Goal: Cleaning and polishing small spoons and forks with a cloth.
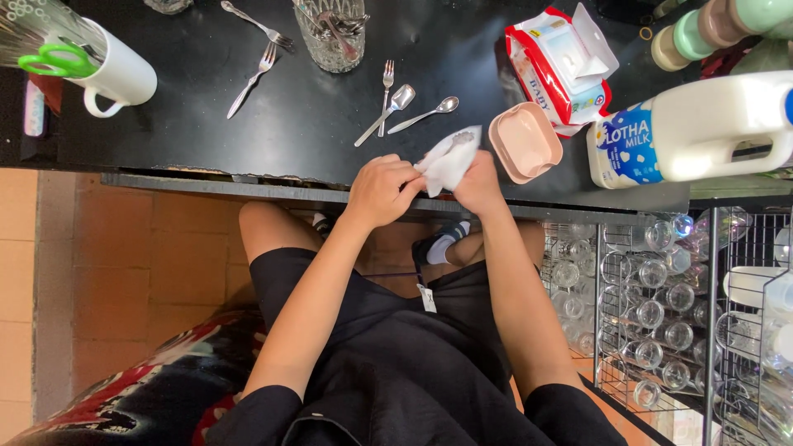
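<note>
My left hand (380, 188) and my right hand (477, 186) meet at the near edge of a black counter (248, 140). Between them is a white wipe (450, 158) wrapped around a piece of metal cutlery whose end pokes out of the top. My right hand grips the wipe from the right. My left hand pinches its lower left corner. On the counter just beyond lie a fork (387, 83), a large spoon (387, 111) and a smaller spoon (425, 114).
A pink lidded box (524, 142) and a red-and-white pack of wipes (557, 66) sit right of my hands, then a white milk jug (702, 128). A glass of cutlery (332, 33), two forks (252, 78) and a white mug (116, 74) holding green scissors stand farther back. Wire racks of glasses (661, 314) are at lower right.
</note>
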